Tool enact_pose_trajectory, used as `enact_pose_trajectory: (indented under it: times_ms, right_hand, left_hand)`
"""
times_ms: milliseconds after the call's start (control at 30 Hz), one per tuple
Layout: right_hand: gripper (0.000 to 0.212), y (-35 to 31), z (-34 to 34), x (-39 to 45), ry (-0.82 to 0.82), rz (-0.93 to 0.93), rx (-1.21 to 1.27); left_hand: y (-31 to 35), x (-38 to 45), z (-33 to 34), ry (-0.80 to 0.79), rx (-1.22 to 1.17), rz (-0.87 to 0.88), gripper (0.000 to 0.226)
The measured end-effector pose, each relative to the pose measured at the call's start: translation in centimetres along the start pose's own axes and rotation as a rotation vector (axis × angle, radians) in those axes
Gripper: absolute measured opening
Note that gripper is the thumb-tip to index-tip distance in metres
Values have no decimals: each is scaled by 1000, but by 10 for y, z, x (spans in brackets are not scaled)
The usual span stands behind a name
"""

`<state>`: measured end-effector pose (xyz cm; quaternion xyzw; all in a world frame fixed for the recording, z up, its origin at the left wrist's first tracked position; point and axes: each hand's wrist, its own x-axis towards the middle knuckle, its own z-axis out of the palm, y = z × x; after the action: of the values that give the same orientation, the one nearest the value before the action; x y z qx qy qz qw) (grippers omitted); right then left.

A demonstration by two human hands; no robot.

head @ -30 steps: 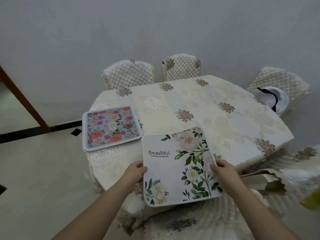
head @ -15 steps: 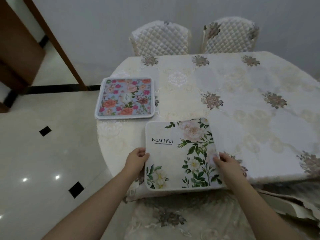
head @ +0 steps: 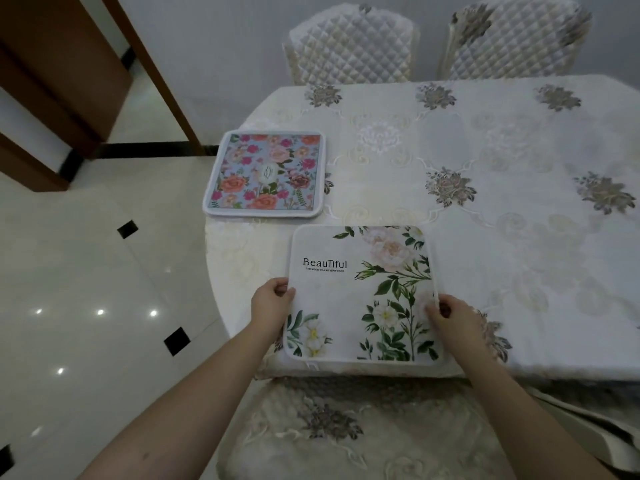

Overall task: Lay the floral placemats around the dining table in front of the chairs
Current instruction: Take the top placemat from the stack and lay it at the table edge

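fingers (head: 281,292) of the left hand (head: 268,306) pinch the left edge of the white placemat (head: 360,296), thumb on top, while the right hand (head: 453,322) pinches the right edge the same way. holding both side edges likely keeps the mat flat and lets the person square it to the near rim of the table (head: 485,237), where it lies between the fingers, its near edge just at the table's edge in front of the near chair (head: 346,431), whose seat shows below the hands.

beyond the left fingers and a little to their left lies the blue placemat (head: 265,174), flat at the table's left rim, near the white one but apart from it. well beyond the fingers, two quilted chairs (head: 349,43) stand at the far side with no mats before them, so more places seem left to set. nothing rests on the tablecloth ahead of the fingers; no obstacle shows. a wooden door frame (head: 152,64) stands far to the left over the tiled floor (head: 86,289).
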<state>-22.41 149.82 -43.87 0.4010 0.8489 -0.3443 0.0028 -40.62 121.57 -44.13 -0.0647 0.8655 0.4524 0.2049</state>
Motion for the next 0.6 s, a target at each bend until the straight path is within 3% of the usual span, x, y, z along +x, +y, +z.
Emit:
enact_pose_trajectory:
  times_ms: [100, 233, 600]
  right_hand:
    - [16, 2, 2, 2, 8, 18, -33]
    - [24, 10, 6, 2, 5, 29, 18]
    - [17, 18, 8, 2, 25, -3, -87]
  left_hand:
    - [0, -2, 1, 33, 53, 50, 24]
    - [-4, -6, 2, 66, 68, 73, 20]
    - [-4, -8, 4, 70, 92, 84, 19]
